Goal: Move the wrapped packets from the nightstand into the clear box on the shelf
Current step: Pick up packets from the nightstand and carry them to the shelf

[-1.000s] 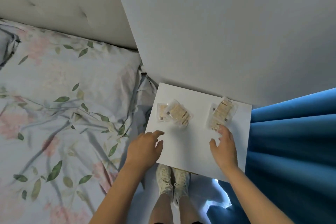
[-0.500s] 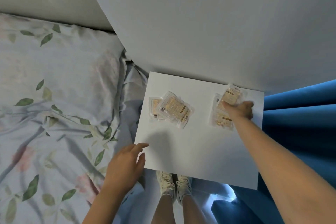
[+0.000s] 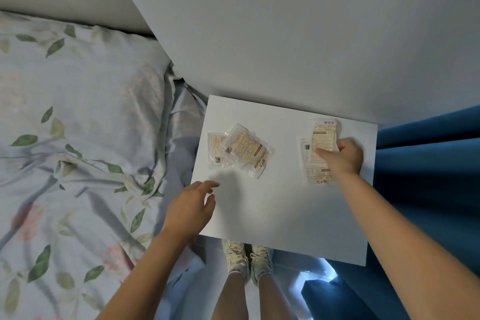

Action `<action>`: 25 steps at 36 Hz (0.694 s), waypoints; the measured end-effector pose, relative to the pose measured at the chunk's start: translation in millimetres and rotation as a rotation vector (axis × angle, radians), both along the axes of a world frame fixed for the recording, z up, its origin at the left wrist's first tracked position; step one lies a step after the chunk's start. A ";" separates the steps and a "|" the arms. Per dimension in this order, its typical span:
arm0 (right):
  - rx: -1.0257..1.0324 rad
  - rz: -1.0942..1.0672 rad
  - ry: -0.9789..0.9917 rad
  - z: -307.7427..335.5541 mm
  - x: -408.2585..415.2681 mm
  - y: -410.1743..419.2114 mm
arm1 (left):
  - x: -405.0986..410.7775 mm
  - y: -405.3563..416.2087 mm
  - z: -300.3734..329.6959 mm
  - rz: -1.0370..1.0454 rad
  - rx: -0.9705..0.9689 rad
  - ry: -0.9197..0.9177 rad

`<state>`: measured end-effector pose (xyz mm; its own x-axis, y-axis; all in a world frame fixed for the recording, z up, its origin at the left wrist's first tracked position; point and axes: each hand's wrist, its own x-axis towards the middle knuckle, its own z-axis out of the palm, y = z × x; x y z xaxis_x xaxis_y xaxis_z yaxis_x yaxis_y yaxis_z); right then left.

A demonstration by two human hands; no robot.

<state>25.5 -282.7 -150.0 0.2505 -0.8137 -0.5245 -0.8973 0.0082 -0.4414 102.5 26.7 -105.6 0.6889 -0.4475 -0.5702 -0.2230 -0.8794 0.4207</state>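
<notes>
Packets all lie on the tabletop point(image 3: 272, 215): a left pile point(image 3: 241, 149) untouched, a right pile point(image 3: 315, 173). Right hand point(image 3: 342, 157) pinches the top packet point(image 3: 324, 138); left hand point(image 3: 191, 206) hovers loosely spread, empty. No box visible; nothing looks moved yet.

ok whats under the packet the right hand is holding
Another wrapped packet lies flat on the white nightstand beneath the lifted packet. The right hand covers its middle, so anything further beneath is hidden.
</notes>
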 end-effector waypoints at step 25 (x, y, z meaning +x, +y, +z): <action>0.009 0.303 0.418 8.4 -16.2 20.1 | 14.3 -132.8 -31.7 1.277 0.171 0.237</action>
